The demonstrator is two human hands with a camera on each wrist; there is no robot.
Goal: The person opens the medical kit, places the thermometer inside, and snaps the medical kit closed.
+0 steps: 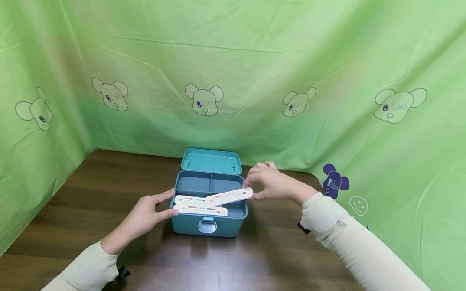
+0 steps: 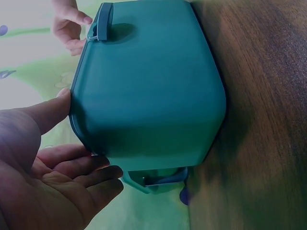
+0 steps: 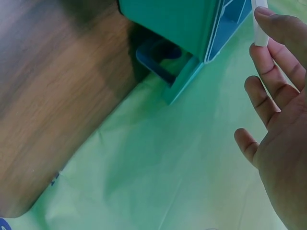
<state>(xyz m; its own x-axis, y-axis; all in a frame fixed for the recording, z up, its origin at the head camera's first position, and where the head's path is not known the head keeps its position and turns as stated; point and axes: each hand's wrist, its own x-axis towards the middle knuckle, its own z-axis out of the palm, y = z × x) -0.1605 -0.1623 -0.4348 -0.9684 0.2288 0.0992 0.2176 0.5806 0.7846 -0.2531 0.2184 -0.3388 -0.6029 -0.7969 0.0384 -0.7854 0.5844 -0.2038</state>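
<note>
A teal storage box (image 1: 223, 225) stands with its lid (image 1: 212, 161) tipped back. My right hand (image 1: 268, 180) pinches the right end of a slim white printed packet (image 1: 230, 196) between thumb and fingers. That packet slants over the box's front section, its left end low and overlapping the others in view. Two similar packets, a rear one (image 1: 187, 200) and a front one (image 1: 200, 210), lie side by side at the left of that section. My left hand (image 1: 148, 213) touches the box's left rim, thumb at the front corner and fingers nearly straight along the side.
A divided grey-blue tray (image 1: 194, 182) sits at the back of the box. The front carries a clasp (image 1: 208, 225). The brown wooden table (image 1: 98, 191) meets a green printed cloth (image 1: 236, 59) at the back and sides.
</note>
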